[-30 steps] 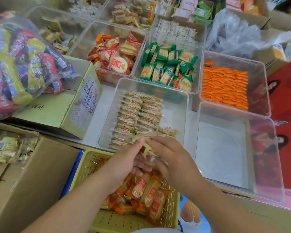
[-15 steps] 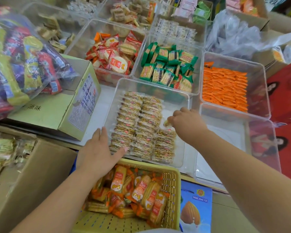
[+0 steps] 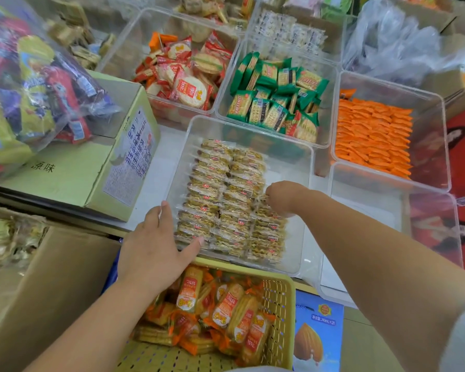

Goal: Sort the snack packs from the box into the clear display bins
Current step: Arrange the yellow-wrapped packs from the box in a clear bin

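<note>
Since a second ago your hands have parted. Then they were together at the near edge of the clear bin [image 3: 290,162], holding a bunch of snack packs [image 3: 220,200]. Now a third, shorter row of those packs lies in the bin beside the two full rows. Over the last half second almost nothing has shifted: both hands sit about where they were.

The fingertips of your right hand [image 3: 282,197] are hidden under the knuckles. The cardboard box [image 3: 51,291] at lower left is cut off by the frame, and the packs at its far edge are blurred. Your right arm runs out of view at the lower right corner.

Your left hand [image 3: 156,245] is spread flat with the fingers straight. Its fingertips are at the bin's left wall and its thumb lies against the near wall, over the rim of the yellow basket [image 3: 277,318] of orange packs [image 3: 226,307]. It grasps nothing.

Your right hand is inside the bin with its fingers curled down onto the far end of the third row. I cannot tell whether it pinches a pack or only presses on it.
</note>
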Available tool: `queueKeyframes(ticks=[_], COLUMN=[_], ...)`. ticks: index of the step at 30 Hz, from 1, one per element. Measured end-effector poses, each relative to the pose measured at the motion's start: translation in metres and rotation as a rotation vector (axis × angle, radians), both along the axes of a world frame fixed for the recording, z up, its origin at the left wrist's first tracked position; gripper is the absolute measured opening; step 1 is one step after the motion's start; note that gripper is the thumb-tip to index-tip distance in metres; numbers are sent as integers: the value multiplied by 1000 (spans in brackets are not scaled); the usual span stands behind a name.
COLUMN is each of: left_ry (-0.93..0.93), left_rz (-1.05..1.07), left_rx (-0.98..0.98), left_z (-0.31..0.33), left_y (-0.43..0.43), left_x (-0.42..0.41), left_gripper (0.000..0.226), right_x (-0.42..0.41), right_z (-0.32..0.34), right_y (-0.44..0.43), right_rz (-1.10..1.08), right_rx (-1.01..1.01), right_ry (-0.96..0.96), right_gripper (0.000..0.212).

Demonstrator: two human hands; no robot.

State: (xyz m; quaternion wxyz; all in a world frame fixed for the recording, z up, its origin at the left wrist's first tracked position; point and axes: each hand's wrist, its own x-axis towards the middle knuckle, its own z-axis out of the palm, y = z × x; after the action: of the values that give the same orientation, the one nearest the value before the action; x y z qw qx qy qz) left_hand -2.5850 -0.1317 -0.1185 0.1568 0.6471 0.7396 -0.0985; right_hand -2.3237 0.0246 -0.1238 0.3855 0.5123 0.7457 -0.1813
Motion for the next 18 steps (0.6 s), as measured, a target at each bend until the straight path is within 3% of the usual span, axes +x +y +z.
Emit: queueKeyframes(ticks=[4,9,15,18], left_ry=[18,16,4,-44], left_rz=[-6,-15,-38,-42], left_rx=[6,8,21,20], left_z=[1,1,-1,0], left_y=[1,1,7,8], left_x=[3,3,4,2], left_gripper=[115,111,106,105], right_x=[-6,-9,4,6], right_z=[-5,-3,12,27], right_y=[-1,-9,-53,-94], right_rz=[31,-86,-270,-349], right_rx=[-32,-14,199,223], right_ry=[-54,-5,264,410], right_gripper=[24,24,22,40])
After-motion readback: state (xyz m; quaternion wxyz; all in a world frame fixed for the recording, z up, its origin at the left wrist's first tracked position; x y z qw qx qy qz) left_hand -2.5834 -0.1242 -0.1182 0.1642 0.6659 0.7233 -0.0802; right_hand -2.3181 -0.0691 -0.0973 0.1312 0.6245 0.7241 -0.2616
